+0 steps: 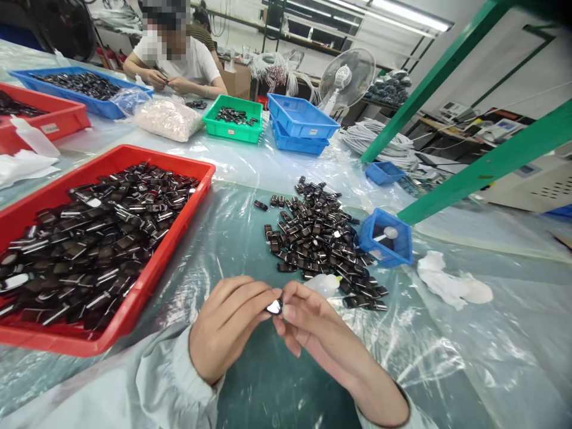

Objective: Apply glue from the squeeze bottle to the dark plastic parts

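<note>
Between my two hands is a small glossy black piece [274, 307] with a bright, light-reflecting face. My left hand [235, 322] is closed round its left side, fingers bent over it. The thumb and fingertips of my right hand [319, 328] pinch its right edge. Just beyond my right hand lies a translucent squeeze bottle [324, 285] with a yellowish tip, partly hidden by the fingers. Past it spreads a loose pile of similar small black pieces [313, 232]. A large red tray [174, 241] heaped with such pieces stands to the left of my hands.
A small blue bin [386, 256] and crumpled white tissue [447, 280] lie to the right. Behind stand a green tray [232, 134], stacked blue trays [304, 119] and a bag of pale pieces [167, 119]. Green posts [482, 161] slant across the right. Another person [179, 65] sits opposite.
</note>
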### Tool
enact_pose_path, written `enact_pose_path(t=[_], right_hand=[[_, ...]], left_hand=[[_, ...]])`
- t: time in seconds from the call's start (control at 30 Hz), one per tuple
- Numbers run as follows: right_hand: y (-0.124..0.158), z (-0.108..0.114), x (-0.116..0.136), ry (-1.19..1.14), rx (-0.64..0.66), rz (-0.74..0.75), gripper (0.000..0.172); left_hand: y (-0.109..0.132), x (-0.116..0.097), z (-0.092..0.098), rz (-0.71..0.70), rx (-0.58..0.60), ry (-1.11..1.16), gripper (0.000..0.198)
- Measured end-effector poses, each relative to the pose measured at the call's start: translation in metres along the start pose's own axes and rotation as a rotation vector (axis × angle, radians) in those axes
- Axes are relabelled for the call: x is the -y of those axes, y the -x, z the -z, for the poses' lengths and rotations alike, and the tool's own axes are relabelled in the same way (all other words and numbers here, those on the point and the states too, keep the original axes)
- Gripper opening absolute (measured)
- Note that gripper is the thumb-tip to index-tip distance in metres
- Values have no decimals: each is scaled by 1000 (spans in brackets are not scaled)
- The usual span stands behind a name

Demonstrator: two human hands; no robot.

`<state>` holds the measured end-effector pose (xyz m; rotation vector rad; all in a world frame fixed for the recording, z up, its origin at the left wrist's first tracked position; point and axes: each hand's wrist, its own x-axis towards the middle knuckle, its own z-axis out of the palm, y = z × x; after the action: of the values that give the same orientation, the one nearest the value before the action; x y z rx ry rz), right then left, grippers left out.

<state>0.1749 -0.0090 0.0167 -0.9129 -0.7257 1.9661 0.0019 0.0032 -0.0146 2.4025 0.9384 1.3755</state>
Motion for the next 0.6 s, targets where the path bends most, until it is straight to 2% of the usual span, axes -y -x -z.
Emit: enact_pose_path(t=[0.13,0.33,0.53,0.6], right_hand=[[-2,0,-2,-39,71,-41,24],[-1,-1,-2,-62,173,-42,21],[-3,-4,-3,-18,217,-13,22],[2,-8,-5,80,176,58,20]], left_hand=[[0,-5,2,-53,15,45,29],[3,-7,4,-54,-16,6,29],[9,-10,3,-106,-15,-64,39],[10,-15,7,-114,-4,-116,39]])
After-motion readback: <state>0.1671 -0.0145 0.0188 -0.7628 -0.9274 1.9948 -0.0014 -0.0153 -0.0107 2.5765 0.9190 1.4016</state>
